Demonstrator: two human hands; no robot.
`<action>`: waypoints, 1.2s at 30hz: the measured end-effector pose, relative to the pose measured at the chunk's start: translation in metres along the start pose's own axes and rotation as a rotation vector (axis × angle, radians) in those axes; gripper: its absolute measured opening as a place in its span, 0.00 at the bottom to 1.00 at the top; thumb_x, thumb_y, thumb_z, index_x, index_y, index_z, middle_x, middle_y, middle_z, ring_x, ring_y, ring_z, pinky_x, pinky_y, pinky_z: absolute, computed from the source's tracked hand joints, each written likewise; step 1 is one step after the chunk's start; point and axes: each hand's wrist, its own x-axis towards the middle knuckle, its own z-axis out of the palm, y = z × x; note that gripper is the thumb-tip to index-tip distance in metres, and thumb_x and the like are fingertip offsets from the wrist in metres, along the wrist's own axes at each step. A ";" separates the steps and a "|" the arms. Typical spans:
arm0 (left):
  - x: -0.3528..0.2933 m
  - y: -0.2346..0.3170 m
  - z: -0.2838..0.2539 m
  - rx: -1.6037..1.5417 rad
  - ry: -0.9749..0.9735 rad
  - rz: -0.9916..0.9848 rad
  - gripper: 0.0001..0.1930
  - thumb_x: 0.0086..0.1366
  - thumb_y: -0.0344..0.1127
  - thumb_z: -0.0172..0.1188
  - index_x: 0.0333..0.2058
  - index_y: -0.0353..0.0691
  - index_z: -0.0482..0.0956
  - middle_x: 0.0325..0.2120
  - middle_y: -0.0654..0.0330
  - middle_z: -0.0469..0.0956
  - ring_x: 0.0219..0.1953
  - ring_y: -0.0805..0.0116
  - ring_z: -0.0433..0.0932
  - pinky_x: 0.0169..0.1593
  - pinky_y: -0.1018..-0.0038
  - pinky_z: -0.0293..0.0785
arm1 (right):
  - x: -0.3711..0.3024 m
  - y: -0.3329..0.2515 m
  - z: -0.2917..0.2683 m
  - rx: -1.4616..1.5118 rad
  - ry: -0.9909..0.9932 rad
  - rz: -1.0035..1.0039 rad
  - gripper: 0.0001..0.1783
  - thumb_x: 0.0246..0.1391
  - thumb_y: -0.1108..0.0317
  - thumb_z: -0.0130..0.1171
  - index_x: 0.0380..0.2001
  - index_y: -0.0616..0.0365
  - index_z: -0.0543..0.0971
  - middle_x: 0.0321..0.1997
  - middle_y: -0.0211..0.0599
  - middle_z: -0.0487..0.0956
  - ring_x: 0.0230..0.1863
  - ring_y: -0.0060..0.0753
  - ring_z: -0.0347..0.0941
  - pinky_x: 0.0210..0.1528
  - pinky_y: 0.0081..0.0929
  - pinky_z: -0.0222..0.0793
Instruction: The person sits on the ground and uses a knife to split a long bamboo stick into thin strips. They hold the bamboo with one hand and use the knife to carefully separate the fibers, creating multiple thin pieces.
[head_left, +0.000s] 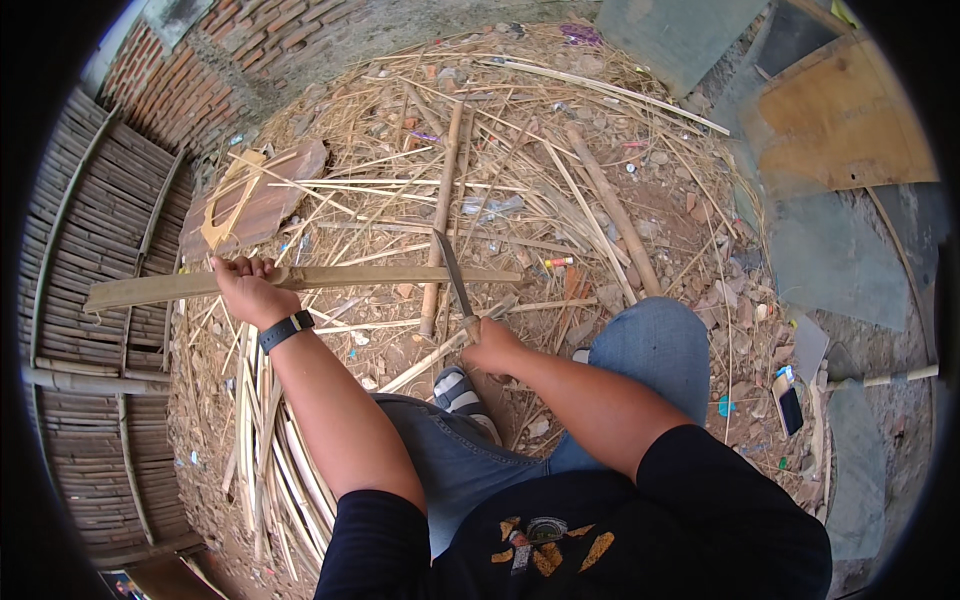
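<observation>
My left hand [255, 292] is closed around a long split bamboo slat [370, 277], which lies level across the view from far left to the middle. A dark watch band circles that wrist. In my right hand [492, 347] is the handle of a long-bladed knife [456, 275]. Its blade points away from me and crosses the slat near the slat's right end; whether the edge touches it I cannot tell. Beneath that crossing, a thick round pole [446, 195] lies on the ground, running away from me.
A second pole [612, 212] lies to the right. Bamboo strips [285, 470] pile up at my left, with straw and rubble around. A bamboo-slat wall [100, 250] stands left, a brick wall [180, 85] behind. A phone [788, 405] lies at right near grey sheets [835, 255].
</observation>
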 end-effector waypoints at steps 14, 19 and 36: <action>-0.008 0.002 0.007 -0.002 -0.011 0.007 0.19 0.73 0.48 0.48 0.24 0.46 0.61 0.16 0.68 0.56 0.18 0.75 0.54 0.23 0.76 0.53 | -0.003 -0.015 -0.010 -0.023 0.107 -0.161 0.23 0.43 0.64 0.62 0.44 0.63 0.75 0.38 0.55 0.80 0.43 0.56 0.77 0.46 0.42 0.72; -0.010 0.006 0.006 0.003 0.042 -0.009 0.18 0.73 0.48 0.48 0.25 0.46 0.60 0.17 0.68 0.56 0.19 0.74 0.54 0.23 0.76 0.53 | -0.002 -0.017 -0.010 -0.061 0.098 -0.126 0.24 0.42 0.65 0.62 0.44 0.62 0.75 0.38 0.55 0.80 0.42 0.55 0.77 0.45 0.42 0.72; -0.011 0.005 0.008 -0.005 0.015 0.006 0.18 0.72 0.47 0.50 0.24 0.46 0.61 0.17 0.68 0.56 0.18 0.75 0.54 0.23 0.76 0.55 | -0.005 -0.018 -0.019 0.045 0.026 -0.072 0.25 0.42 0.65 0.63 0.45 0.64 0.74 0.33 0.53 0.80 0.37 0.50 0.79 0.41 0.40 0.73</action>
